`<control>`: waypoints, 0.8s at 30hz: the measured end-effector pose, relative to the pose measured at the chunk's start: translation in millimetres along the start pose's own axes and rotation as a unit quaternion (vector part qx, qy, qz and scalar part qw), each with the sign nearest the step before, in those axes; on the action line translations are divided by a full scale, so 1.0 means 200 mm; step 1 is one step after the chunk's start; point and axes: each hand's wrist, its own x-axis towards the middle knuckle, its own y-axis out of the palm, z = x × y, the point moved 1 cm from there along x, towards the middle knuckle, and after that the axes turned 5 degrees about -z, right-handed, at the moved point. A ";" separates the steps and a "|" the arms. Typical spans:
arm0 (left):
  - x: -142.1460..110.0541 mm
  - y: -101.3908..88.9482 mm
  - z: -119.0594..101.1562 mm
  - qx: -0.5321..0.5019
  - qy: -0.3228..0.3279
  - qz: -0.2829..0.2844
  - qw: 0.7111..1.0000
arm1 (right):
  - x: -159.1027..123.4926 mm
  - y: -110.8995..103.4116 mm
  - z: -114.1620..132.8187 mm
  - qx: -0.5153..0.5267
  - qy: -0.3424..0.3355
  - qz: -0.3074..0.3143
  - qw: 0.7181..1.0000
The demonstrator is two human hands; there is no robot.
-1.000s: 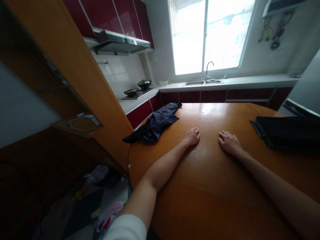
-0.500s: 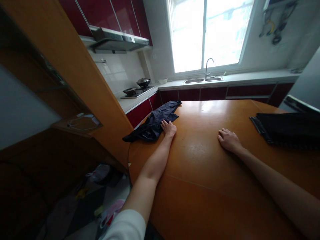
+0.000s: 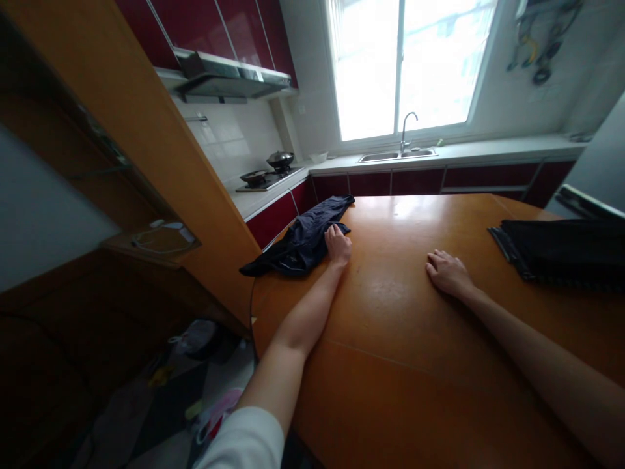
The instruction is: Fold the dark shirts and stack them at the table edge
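A crumpled dark navy garment (image 3: pixel 307 238) lies along the left edge of the wooden table (image 3: pixel 390 293); whether it is trousers or a jacket I cannot make out. At its right side is my left hand (image 3: pixel 338 245), fingers drawn together on the cloth's edge. My right hand (image 3: pixel 448 272) rests palm down on the tabletop, fingers loosely stretched, holding nothing. Farther right lies a folded stack of black cloth (image 3: pixel 566 251), apart from my right hand.
Beyond the table runs a white counter (image 3: pixel 512 149) with a sink (image 3: pixel 381 157). Pans stand on the stove (image 3: pixel 271 180) at the back left. A wooden cabinet post (image 3: pixel 195 195) rises on the left. Bags (image 3: pixel 219 413) lie on the floor below.
My left hand has slid slightly right and away from me along the garment, and its fingers have closed up from lying flat. My right hand stays in place.
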 end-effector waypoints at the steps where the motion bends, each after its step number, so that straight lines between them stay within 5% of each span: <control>1: -0.02 0.00 -0.04 -0.032 0.026 -0.002 0.999 | 0.00 0.00 0.00 -0.002 0.000 0.001 1.000; 10: -0.31 0.01 -0.42 -0.197 0.183 0.122 0.955 | 0.00 0.02 0.00 0.006 0.000 -0.011 1.000; 19: -0.48 -0.08 -0.54 -0.268 0.330 0.238 0.873 | 0.03 -0.02 0.02 0.160 -0.024 -0.130 0.978; 24: -0.59 -0.13 -0.63 -0.267 0.442 0.280 0.810 | 0.04 -0.03 0.04 0.203 -0.057 -0.107 0.972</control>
